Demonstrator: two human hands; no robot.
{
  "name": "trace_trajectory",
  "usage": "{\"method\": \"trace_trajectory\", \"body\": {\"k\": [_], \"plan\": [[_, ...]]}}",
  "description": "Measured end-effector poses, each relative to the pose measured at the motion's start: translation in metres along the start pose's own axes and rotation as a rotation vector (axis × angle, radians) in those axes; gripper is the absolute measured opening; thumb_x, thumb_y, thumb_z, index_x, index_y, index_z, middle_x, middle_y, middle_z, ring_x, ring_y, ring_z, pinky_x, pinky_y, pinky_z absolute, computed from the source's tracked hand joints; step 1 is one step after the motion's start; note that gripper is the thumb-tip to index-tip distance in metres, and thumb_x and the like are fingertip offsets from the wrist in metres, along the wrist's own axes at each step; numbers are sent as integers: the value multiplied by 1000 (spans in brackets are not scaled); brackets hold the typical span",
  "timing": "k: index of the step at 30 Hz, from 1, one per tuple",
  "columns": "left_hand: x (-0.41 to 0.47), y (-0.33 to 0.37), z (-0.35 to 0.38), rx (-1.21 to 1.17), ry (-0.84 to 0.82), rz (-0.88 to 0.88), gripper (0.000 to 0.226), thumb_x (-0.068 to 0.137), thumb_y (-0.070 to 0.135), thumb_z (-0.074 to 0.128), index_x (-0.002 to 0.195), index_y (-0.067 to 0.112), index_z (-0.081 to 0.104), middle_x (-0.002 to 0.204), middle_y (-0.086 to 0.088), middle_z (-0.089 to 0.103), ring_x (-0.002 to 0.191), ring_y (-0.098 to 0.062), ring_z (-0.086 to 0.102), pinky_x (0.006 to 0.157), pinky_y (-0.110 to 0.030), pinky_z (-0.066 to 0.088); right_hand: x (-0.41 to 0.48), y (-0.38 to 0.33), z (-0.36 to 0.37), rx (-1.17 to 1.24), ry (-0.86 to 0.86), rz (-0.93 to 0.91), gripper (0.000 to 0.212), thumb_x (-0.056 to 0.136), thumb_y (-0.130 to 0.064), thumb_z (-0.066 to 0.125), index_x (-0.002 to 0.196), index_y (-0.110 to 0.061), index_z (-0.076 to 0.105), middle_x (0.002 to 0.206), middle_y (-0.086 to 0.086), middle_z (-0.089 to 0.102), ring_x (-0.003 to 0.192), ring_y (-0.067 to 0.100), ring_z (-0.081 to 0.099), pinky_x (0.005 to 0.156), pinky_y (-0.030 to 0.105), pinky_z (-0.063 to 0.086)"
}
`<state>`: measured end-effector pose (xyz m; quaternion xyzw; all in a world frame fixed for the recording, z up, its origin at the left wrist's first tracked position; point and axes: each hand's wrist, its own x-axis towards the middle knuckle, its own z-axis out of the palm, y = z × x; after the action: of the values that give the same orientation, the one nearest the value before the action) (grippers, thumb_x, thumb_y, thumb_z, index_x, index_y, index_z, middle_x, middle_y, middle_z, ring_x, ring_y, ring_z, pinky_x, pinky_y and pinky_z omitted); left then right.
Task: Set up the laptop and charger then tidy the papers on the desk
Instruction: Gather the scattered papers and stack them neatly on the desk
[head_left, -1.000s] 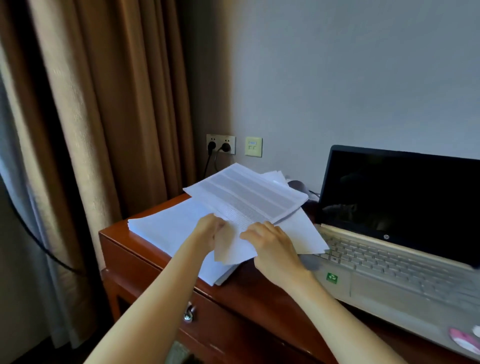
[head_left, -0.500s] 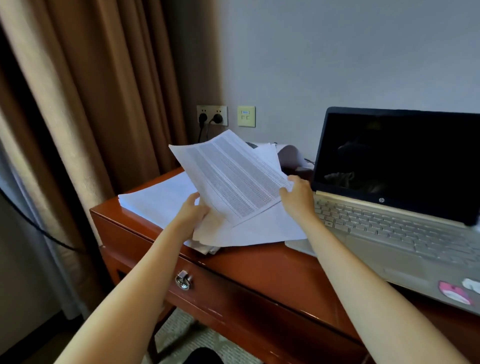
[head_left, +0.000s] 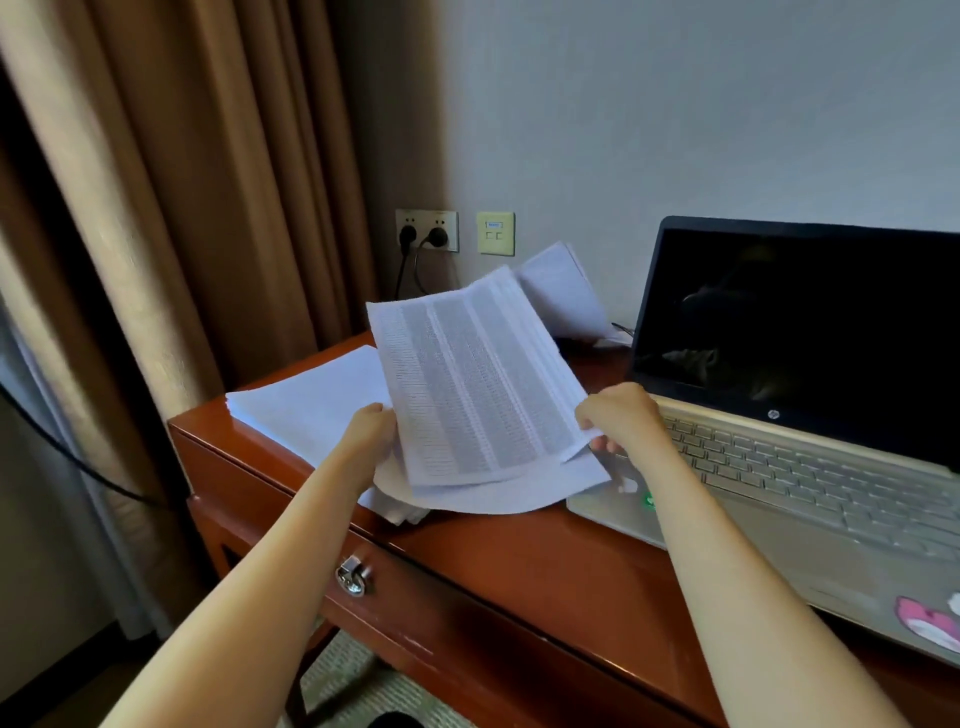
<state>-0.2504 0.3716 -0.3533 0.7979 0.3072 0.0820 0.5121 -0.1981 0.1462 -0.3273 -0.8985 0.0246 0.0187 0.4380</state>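
- Since the earlier frame, the printed sheets (head_left: 478, 384) have swung from a skewed, diamond-like lie to a more upright one, with their long sides running away from the person, and both hands have closed in on their near corners.
- Left grip (head_left: 371, 436) grasps the sheets at their near left edge, with the fingers curled under the paper and the thumb side on top.
- Right grip (head_left: 623, 415) pinches the near right corner, where the top sheet folds up a little.
- Sheets in the bundle are fanned, not squared: a blank lower sheet (head_left: 519, 493) sags out below the printed one.
- They hang raised and tilted over the left half of the desk (head_left: 519, 561), and their right corner overlaps the front left corner of the laptop (head_left: 779, 467).
- A flat stack of white paper (head_left: 317, 410) lies on the desk's left corner, partly under the held sheets.
- More loose pages (head_left: 561, 291) lean near the back edge, just beside the laptop lid.
- The laptop stands open on the right side of the desk with its screen dark, and a pink sticker (head_left: 924, 626) sits on its palm rest.
- On the wall behind, a socket plate (head_left: 427, 229) holds two black plugs, with a pale data plate (head_left: 495, 233) beside it.
- A brown curtain (head_left: 208, 208) hangs to the left, and a metal drawer pull (head_left: 353, 574) shows on the desk front.
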Motion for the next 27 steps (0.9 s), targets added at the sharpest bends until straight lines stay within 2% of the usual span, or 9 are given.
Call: {"method": "trace_trajectory", "body": {"k": [2, 5, 8, 11, 14, 16, 18, 22, 27], "plan": [[0, 0, -1, 25, 4, -5, 23, 100, 23, 42, 109, 4, 51, 99, -8, 50, 90, -19, 42, 76, -26, 35, -2, -1, -4, 77, -163, 98, 11, 75, 3, 53, 84, -1, 51, 72, 12, 52, 46, 20, 53, 40, 19, 34], [1, 1, -2, -11, -12, -19, 34, 98, 23, 46, 124, 2, 51, 120, -14, 55, 92, -20, 45, 75, -28, 38, -6, -2, -7, 60, -276, 113, 15, 78, 4, 52, 78, -5, 40, 71, 12, 49, 43, 17, 48, 42, 19, 31], [0, 3, -2, -67, -28, -48, 24, 98, 26, 47, 112, 7, 53, 106, -9, 53, 81, -17, 49, 71, -23, 41, -16, -9, -12, -89, -358, 121, 11, 81, 1, 47, 76, -6, 40, 65, 13, 52, 25, 10, 43, 32, 12, 23], [-3, 4, -4, -157, -12, -113, 16, 97, 24, 50, 98, 8, 50, 98, -8, 51, 77, -15, 48, 68, -24, 40, -21, -12, -16, -231, -463, 96, 3, 80, -6, 47, 77, -6, 46, 43, 7, 56, 23, 7, 40, 28, 9, 22], [-5, 7, -6, -379, 4, -137, 24, 101, 23, 37, 86, 8, 47, 93, -8, 51, 79, -17, 48, 71, -27, 38, -17, -12, -17, -266, -380, 40, 5, 81, -11, 48, 79, -8, 46, 49, 5, 56, 24, 6, 38, 29, 9, 20], [-8, 11, -4, -524, -61, -123, 33, 102, 37, 30, 104, 12, 50, 105, -6, 50, 98, -22, 52, 85, -34, 38, -12, -9, -18, -232, -271, 21, 3, 81, -10, 47, 80, -9, 45, 56, 7, 56, 30, 9, 40, 33, 11, 25], [-12, 17, 0, -518, -116, -92, 45, 97, 46, 38, 129, 14, 44, 119, -6, 48, 113, -26, 48, 92, -38, 35, -7, -4, -17, -256, -225, 4, 3, 80, -10, 46, 77, -8, 45, 52, 6, 55, 35, 12, 40, 38, 15, 27], [-18, 29, 9, -281, -77, 25, 40, 91, 15, 56, 128, 2, 44, 103, -10, 53, 80, -18, 51, 78, -30, 37, -6, 0, -14, -321, -279, -9, 10, 78, -10, 49, 68, -9, 45, 44, 0, 45, 37, 12, 32, 41, 16, 25], [-17, 35, 15, -217, 9, 187, 44, 91, 1, 51, 133, 13, 46, 131, -10, 52, 116, -27, 51, 89, -37, 44, -5, -1, -16, -357, -247, -48, 22, 80, -20, 58, 68, -11, 42, 53, 1, 48, 40, 12, 35, 42, 19, 27]]}}
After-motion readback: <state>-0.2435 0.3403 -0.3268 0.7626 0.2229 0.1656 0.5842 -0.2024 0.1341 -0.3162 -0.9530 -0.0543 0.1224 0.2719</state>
